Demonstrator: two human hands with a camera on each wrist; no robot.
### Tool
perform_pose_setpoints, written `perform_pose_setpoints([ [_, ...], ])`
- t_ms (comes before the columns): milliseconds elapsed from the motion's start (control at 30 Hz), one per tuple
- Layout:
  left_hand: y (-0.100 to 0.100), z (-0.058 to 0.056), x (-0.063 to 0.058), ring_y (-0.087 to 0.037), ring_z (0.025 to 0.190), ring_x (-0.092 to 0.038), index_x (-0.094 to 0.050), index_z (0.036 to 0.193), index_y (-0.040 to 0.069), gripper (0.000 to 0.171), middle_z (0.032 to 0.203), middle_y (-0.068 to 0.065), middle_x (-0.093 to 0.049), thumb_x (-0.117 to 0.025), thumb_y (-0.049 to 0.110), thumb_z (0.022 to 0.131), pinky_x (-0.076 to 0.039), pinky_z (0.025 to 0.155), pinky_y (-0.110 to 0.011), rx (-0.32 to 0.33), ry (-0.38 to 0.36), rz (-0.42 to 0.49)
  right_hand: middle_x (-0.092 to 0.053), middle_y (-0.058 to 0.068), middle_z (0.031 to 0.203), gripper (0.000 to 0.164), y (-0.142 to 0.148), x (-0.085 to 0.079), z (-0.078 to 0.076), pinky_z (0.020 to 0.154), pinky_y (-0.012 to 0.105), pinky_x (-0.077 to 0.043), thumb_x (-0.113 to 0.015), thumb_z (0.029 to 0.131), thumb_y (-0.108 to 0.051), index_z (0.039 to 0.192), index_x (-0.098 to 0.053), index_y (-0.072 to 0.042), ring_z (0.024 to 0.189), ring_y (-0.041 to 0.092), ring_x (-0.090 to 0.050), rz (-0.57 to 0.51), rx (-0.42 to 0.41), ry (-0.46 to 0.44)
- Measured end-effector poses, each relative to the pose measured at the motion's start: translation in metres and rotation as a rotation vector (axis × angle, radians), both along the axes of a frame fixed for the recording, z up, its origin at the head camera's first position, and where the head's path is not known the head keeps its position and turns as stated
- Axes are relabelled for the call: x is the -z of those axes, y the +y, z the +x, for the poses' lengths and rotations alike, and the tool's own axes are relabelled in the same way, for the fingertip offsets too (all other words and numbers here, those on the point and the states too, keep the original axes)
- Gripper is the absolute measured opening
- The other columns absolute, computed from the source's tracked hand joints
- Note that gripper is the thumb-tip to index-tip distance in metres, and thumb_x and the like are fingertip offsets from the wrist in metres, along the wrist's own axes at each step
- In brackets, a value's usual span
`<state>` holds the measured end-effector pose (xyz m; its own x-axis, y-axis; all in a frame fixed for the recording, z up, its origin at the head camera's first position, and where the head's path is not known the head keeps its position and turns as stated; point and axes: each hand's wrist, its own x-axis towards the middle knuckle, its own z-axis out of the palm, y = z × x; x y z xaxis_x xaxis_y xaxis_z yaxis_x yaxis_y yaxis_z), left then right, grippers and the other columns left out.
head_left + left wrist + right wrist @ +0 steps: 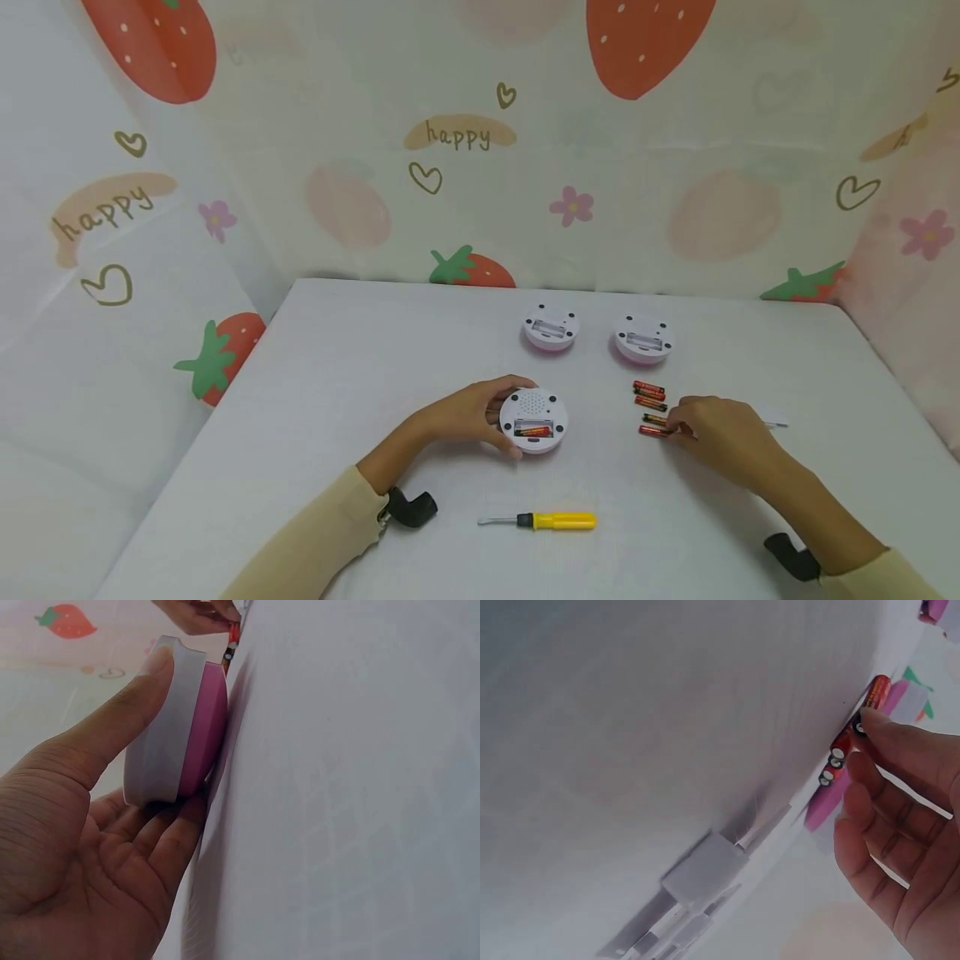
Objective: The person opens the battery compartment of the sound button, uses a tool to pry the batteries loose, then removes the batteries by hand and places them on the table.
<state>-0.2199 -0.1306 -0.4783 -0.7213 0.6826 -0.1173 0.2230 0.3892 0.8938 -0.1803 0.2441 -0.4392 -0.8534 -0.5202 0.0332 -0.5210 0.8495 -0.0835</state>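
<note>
My left hand (480,412) grips a round white device (534,400) by its side, thumb and fingers spread around its edge. The device lies with its underside up, and its battery compartment holds one red battery (532,432). In the left wrist view the device's pink lower part (204,735) shows close over the table. My right hand (723,437) pinches the end of the nearest loose battery (653,431) between thumb and fingertips. That battery (879,691) shows red with a black end in the right wrist view. Several more red batteries (649,402) lie just beyond it.
Two similar round devices stand at the back, the left one (551,327) and the right one (643,339), both with bare battery compartments. A yellow-handled screwdriver (562,521) lies at the front. Small white covers (705,870) lie beside my right hand, partly hidden by it in the head view.
</note>
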Motion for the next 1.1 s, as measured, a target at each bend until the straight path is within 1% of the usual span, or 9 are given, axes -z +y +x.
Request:
perform_pose_setpoints([
  [233,0.000,0.000,0.001,-0.006,0.124,-0.056,-0.043,0.150,0.025,0.091,0.141,0.007,-0.054,-0.093,0.020,0.074,-0.046,0.105,-0.021,-0.002,-0.006,-0.020,-0.052,-0.012,0.070,0.011,-0.002,0.000,-0.001,0.054,0.026,-0.042,-0.085,0.081,-0.013,0.089,-0.078,-0.015,0.063,0.008,-0.047,0.007,0.007,-0.014],
  [333,-0.001,-0.001,0.000,-0.006,0.123,-0.057,-0.043,0.150,0.024,0.091,0.140,0.006,-0.055,-0.093,0.020,0.074,-0.047,0.104,-0.021,0.004,-0.006,-0.020,-0.057,-0.012,0.073,0.010,-0.008,-0.005,-0.001,0.055,0.027,-0.045,-0.085,0.082,-0.018,0.088,-0.078,-0.017,0.065,0.008,-0.051,0.006,0.001,-0.010],
  [467,-0.002,0.000,-0.002,-0.007,0.121,-0.057,-0.044,0.150,0.024,0.091,0.140,0.006,-0.055,-0.094,0.020,0.073,-0.048,0.103,-0.021,-0.002,-0.009,-0.015,-0.067,-0.008,0.082,0.009,-0.028,-0.018,-0.001,0.058,0.029,-0.051,-0.085,0.083,-0.022,0.088,-0.078,-0.019,0.069,0.011,-0.059,0.011,-0.045,0.021],
  [567,-0.002,0.001,-0.001,-0.007,0.121,-0.057,-0.044,0.149,0.024,0.091,0.140,0.006,-0.055,-0.094,0.020,0.074,-0.048,0.103,-0.021,-0.009,-0.013,-0.014,-0.068,-0.008,0.082,0.011,-0.049,-0.028,0.001,0.058,0.028,-0.052,-0.085,0.083,-0.023,0.089,-0.078,-0.019,0.069,0.010,-0.060,0.002,-0.090,0.031],
  [633,-0.002,0.001,-0.001,-0.008,0.121,-0.057,-0.044,0.149,0.023,0.090,0.140,0.006,-0.055,-0.093,0.020,0.074,-0.048,0.103,-0.021,-0.009,-0.012,-0.010,-0.067,-0.009,0.081,0.012,-0.063,-0.032,0.003,0.059,0.025,-0.052,-0.085,0.083,-0.024,0.091,-0.078,-0.019,0.068,0.008,-0.059,-0.011,-0.102,0.028],
  [733,0.000,0.002,-0.001,-0.008,0.122,-0.057,-0.044,0.149,0.023,0.091,0.141,0.006,-0.055,-0.094,0.020,0.074,-0.047,0.103,-0.021,-0.008,-0.012,-0.009,-0.069,-0.006,0.083,0.017,-0.082,-0.037,0.006,0.063,0.025,-0.055,-0.085,0.083,-0.026,0.096,-0.079,-0.018,0.072,0.010,-0.064,-0.043,-0.125,0.019],
  [867,0.001,0.002,-0.003,-0.007,0.121,-0.057,-0.043,0.150,0.023,0.090,0.141,0.006,-0.055,-0.093,0.020,0.075,-0.047,0.103,-0.021,-0.008,-0.023,0.002,-0.072,-0.002,0.092,0.026,-0.103,-0.036,0.008,0.063,0.023,-0.056,-0.085,0.084,-0.028,0.105,-0.079,-0.015,0.075,0.012,-0.067,-0.076,-0.183,0.038],
  [967,0.001,0.002,-0.003,-0.008,0.121,-0.057,-0.043,0.150,0.023,0.090,0.140,0.005,-0.055,-0.092,0.017,0.075,-0.048,0.102,-0.021,-0.001,-0.026,0.016,-0.072,-0.002,0.095,0.031,-0.116,-0.032,0.010,0.060,0.020,-0.054,-0.085,0.084,-0.030,0.110,-0.079,-0.016,0.073,0.010,-0.065,-0.081,-0.221,0.058],
  [1100,0.000,0.002,-0.001,-0.008,0.121,-0.057,-0.043,0.149,0.021,0.089,0.139,0.005,-0.055,-0.092,0.015,0.075,-0.050,0.101,-0.022,0.012,-0.023,0.033,-0.070,-0.003,0.095,0.030,-0.129,-0.026,0.010,0.062,0.020,-0.055,-0.084,0.085,-0.032,0.111,-0.079,-0.018,0.073,0.010,-0.063,-0.076,-0.261,0.075],
])
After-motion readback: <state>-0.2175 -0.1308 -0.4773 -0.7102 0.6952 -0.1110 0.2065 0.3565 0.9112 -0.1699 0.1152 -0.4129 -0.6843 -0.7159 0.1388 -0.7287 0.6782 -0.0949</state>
